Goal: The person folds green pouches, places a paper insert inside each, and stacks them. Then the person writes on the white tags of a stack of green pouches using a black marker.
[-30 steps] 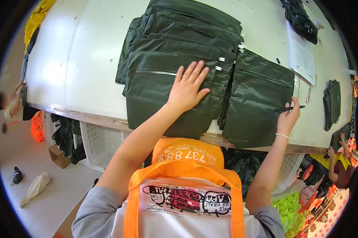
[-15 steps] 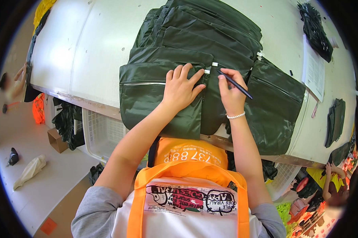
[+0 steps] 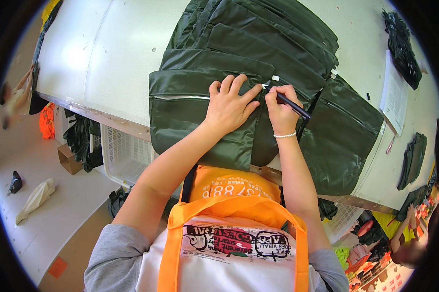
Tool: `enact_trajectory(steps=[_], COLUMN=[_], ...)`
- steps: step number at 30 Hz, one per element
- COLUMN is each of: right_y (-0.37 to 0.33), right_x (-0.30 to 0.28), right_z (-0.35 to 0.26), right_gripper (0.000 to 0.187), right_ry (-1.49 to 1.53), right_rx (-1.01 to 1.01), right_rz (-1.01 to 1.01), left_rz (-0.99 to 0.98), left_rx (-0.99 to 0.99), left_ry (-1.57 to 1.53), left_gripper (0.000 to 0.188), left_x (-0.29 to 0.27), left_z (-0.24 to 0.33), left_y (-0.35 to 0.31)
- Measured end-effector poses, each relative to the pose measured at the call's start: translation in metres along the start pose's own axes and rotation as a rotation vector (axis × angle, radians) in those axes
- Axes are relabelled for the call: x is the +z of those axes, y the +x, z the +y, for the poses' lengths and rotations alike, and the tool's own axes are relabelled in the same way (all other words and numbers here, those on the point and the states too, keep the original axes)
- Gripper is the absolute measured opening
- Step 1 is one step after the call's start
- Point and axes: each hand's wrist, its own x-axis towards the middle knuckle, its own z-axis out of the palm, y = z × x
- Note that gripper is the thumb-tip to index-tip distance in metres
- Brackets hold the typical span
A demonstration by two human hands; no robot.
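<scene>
Dark green fabric pieces with zips lie overlapped in a fanned stack on the white table. My left hand rests spread and flat on the nearest piece, its index fingertip beside a small white tag at that piece's right edge. In my right hand is a black pen, its tip at this white tag. A second white tag shows just behind. To the right of my right hand lies another green zipped piece.
Papers and a bundle of black strips lie on the table's right side. White plastic baskets stand under the front edge. Other people are at the far left and lower right. A brown box sits on the floor.
The pen tip has come down from beside the tag onto it. My right-hand fingers have drawn in closer to my left index finger. The view has shifted slightly.
</scene>
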Motion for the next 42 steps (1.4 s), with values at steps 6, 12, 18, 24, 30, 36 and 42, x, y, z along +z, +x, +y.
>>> enact_trajectory(steps=[6,12,18,24,30,36,42], right_y=[0.001,0.002,0.001,-0.005,-0.041,-0.046,0.009], right_x=[0.003,0.002,0.0,-0.008,-0.012,-0.005,-0.195], right_z=[-0.001,0.002,0.004,0.003,-0.034,-0.046,-0.079], right_gripper=[0.01,0.01,0.011,0.006,0.029,0.032,0.022], right_ry=[-0.072,-0.093,-0.124,0.004,-0.497,-0.241,-0.288], right_rx=[-0.022,-0.046,-0.051,0.011,-0.212,-0.047,0.066], right_rz=[-0.003,-0.023,-0.05,0.023,-0.238,-0.111,0.188], left_rz=[0.005,0.018,0.016,0.006,0.165,0.474,0.303], left_rx=[-0.001,-0.005,-0.011,-0.027,-0.106,0.012,0.055], left_ry=[0.009,0.007,0.001,-0.021,-0.344,-0.603,-0.527], left_gripper=[0.036,0.037,0.037,0.038,0.034,0.04,0.034], left_x=[0.002,0.004,0.003,0.003,0.008,-0.005,-0.019], left_z=[0.002,0.001,0.002,0.003,-0.012,-0.015,-0.007], left_y=[0.002,0.003,0.002,0.002,0.002,0.026,0.042])
